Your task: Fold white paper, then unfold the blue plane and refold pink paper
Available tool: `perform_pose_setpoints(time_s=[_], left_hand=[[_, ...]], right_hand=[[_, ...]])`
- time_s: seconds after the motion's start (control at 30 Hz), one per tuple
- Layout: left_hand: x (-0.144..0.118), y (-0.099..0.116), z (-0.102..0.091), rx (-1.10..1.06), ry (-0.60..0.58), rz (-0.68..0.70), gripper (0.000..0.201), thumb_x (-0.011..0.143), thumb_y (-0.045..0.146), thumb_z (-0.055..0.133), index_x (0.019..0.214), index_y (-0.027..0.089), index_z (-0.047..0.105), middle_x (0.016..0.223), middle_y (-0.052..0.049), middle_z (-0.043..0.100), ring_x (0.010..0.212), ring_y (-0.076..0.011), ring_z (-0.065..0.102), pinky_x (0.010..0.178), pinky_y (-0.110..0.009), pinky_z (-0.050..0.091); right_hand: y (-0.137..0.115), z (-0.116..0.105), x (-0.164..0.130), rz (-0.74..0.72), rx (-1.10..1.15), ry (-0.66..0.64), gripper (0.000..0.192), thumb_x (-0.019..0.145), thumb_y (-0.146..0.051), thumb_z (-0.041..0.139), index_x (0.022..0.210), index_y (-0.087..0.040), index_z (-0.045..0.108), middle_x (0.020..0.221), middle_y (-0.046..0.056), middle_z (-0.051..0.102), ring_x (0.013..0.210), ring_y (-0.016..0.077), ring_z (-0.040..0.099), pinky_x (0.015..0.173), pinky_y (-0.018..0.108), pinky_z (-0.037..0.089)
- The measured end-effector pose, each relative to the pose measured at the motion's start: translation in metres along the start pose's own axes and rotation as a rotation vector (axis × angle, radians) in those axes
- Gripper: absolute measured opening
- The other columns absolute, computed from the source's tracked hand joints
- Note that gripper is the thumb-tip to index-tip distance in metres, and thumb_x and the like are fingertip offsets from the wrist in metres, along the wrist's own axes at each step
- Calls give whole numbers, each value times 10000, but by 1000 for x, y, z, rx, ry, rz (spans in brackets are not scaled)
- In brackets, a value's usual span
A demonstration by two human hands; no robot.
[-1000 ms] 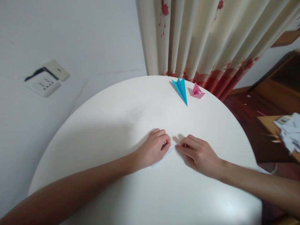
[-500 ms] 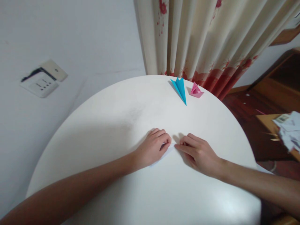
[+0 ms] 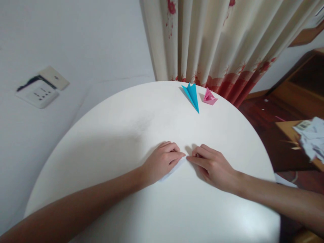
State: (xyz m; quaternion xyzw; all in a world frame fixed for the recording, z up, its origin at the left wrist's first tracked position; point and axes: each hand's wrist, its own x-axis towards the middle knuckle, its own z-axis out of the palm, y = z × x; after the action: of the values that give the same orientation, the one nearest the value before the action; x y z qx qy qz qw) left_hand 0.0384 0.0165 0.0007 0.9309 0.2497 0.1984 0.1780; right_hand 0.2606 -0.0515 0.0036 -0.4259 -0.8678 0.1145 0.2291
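Note:
A small piece of folded white paper lies on the white table, mostly covered by my left hand. That hand is closed, with thumb and forefinger pinching the paper close to its right-hand tip. My right hand is closed too, its fingertips pressed together at the same tip, almost meeting the left fingertips. Farther back on the table sit a blue folded paper plane and, to its right, a pink origami piece. How the white paper is folded beneath my left hand is hidden.
The round white table stands against a wall with a socket. A floral curtain hangs behind its far edge. To the right, a lower wooden surface carries a heap of papers.
My left thumb and forefinger have straightened and drawn together toward the paper's tip. The right hand keeps nearly the same pose. The whole view has shifted slightly.

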Motion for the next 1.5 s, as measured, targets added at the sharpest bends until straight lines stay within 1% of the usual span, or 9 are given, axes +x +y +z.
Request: perform_pose_setpoints(time_s=[0.27, 0.47, 0.63, 0.73, 0.93, 1.1, 1.17, 1.3, 1.5], left_hand=[[-4, 3, 0, 153, -17, 79, 145, 948, 201, 538, 924, 195, 681, 843, -19, 585, 819, -146, 510, 768, -289, 410], [-4, 8, -3, 252, -93, 112, 125, 963, 207, 513, 932, 167, 626, 871, -24, 555, 844, -156, 493, 776, -291, 412], [-3, 11, -8, 281, -122, 129, 122, 966, 199, 501, 977, 162, 617, 887, -29, 550, 856, -165, 492, 789, -301, 419], [-3, 12, -8, 281, -128, 132, 132, 965, 191, 502, 1006, 162, 624, 894, -31, 553, 860, -166, 495, 797, -303, 425], [-3, 8, -3, 209, -75, 109, 177, 978, 222, 488, 1000, 174, 657, 881, -34, 562, 849, -160, 499, 772, -287, 427], [-3, 4, -2, 112, -42, 95, 179, 969, 192, 494, 974, 179, 673, 873, -32, 588, 851, -149, 525, 776, -272, 447], [-3, 3, -3, 101, -41, 92, 171, 962, 179, 500, 962, 177, 671, 898, -36, 603, 877, -153, 539, 800, -276, 457], [-6, 3, -8, 121, -82, 59, 155, 961, 179, 501, 932, 167, 653, 912, -36, 604, 906, -158, 544, 830, -280, 461], [-18, 7, -19, 178, -130, 6, 116, 949, 179, 529, 982, 172, 641, 921, -37, 593, 903, -169, 533, 812, -290, 463]], right_hand=[[1, 2, 0, -14, -3, -2, 340, 830, -23, 493, 1091, -153, 671, 906, 78, 590, 852, 207, 510, 703, 326, 459], [1, 1, 1, -14, -26, -1, 297, 857, -48, 485, 1061, -153, 674, 899, 81, 592, 843, 206, 512, 692, 321, 462], [1, 2, -2, -59, -73, 52, 275, 883, -81, 479, 1089, -122, 657, 898, 97, 607, 806, 200, 512, 664, 320, 462], [0, 2, -2, -74, -131, 36, 277, 907, -106, 475, 1137, -105, 630, 902, 103, 610, 815, 203, 516, 678, 325, 472], [-1, 4, -4, -89, -248, -40, 243, 911, -131, 495, 1116, -105, 623, 946, 113, 605, 844, 215, 514, 679, 337, 469], [-2, 3, -5, -103, -364, -107, 309, 889, -144, 527, 1187, -86, 589, 1017, 127, 594, 874, 241, 503, 661, 360, 461], [-4, 1, -3, -118, -407, -139, 294, 880, -125, 527, 1162, -85, 599, 1049, 129, 588, 874, 244, 498, 646, 362, 455], [-10, -3, 1, -165, -442, -192, 167, 862, -97, 534, 992, -112, 638, 1054, 129, 579, 865, 241, 493, 617, 351, 439], [-13, -6, 7, -203, -450, -243, 59, 836, -108, 586, 818, -145, 628, 1054, 126, 572, 857, 235, 492, 608, 355, 433]])
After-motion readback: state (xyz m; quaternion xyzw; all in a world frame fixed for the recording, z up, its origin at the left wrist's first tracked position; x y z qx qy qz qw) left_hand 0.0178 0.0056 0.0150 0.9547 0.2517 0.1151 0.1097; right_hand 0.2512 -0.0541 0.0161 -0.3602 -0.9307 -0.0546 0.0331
